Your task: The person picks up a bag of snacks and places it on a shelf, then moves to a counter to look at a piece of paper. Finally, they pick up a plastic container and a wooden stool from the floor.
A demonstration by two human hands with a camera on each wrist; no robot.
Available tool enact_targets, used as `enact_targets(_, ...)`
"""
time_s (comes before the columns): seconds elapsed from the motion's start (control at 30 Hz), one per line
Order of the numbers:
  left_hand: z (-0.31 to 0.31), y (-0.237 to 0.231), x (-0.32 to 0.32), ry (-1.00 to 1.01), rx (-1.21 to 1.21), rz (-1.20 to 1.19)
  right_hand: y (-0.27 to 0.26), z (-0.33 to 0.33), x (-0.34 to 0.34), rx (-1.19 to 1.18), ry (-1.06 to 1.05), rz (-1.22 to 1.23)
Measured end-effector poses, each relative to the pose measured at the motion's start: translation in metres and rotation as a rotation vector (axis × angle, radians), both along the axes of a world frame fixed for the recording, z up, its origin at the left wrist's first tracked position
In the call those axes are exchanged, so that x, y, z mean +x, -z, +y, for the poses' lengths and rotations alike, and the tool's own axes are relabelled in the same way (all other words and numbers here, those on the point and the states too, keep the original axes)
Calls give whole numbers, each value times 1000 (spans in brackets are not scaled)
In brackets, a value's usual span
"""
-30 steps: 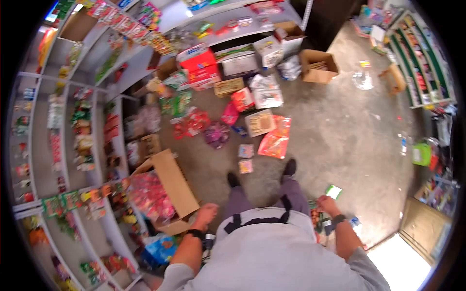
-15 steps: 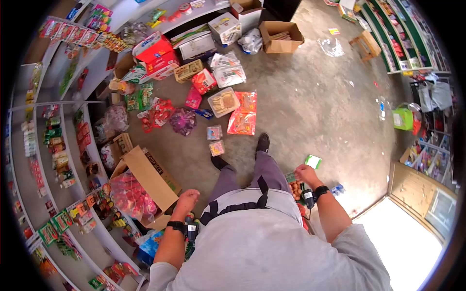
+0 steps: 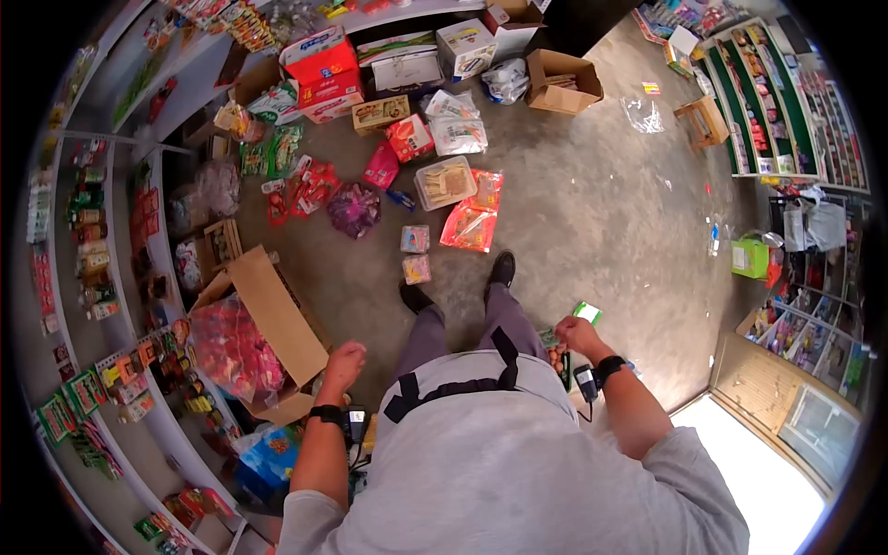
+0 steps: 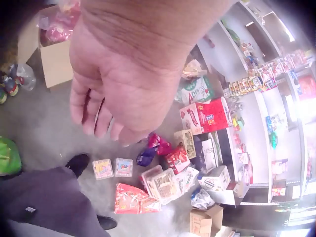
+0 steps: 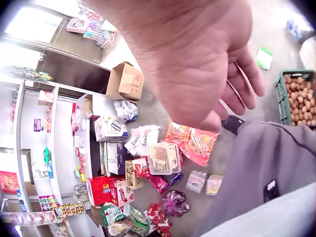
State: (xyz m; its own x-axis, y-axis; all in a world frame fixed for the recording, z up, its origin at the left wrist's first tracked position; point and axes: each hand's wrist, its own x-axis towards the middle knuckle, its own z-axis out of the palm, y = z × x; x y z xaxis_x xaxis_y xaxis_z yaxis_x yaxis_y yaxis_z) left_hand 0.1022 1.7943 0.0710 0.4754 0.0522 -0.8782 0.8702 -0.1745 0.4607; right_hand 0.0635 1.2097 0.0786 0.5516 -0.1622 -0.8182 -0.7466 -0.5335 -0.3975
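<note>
Head view: the left hand (image 3: 345, 363), lower left of centre, hangs with fingers loosely bent and slightly apart, near an open cardboard box (image 3: 279, 319) of red packets (image 3: 233, 350). The right hand (image 3: 577, 335), lower right of centre, hangs likewise, fingers relaxed, near a green-and-white item (image 3: 587, 314), possibly a packet. Two small square packs lie just left of centre. Right wrist view: a green crate (image 5: 282, 98) of brown eggs (image 5: 300, 98) stands at the right edge.

Grey shirt (image 3: 527, 462), dusky purple trousers (image 3: 513, 319), black shoes (image 3: 502, 268).
Black strap (image 3: 462, 390) across the shirt's lower edge; black wristbands (image 3: 610, 366) with small boxes (image 3: 586, 380) (dark cables (image 3: 588, 413) trailing); on the trousers a pale mark (image 4: 30, 209), perhaps a logo.
</note>
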Motion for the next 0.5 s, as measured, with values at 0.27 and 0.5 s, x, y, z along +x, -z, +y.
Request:
enact_targets(0.27, 57, 19, -53, 28, 89, 86, -2, 59, 38, 159, 38, 32)
enact_targets(0.5, 43, 17, -24, -91, 49, 56, -46, 60, 77, -30, -201, -91)
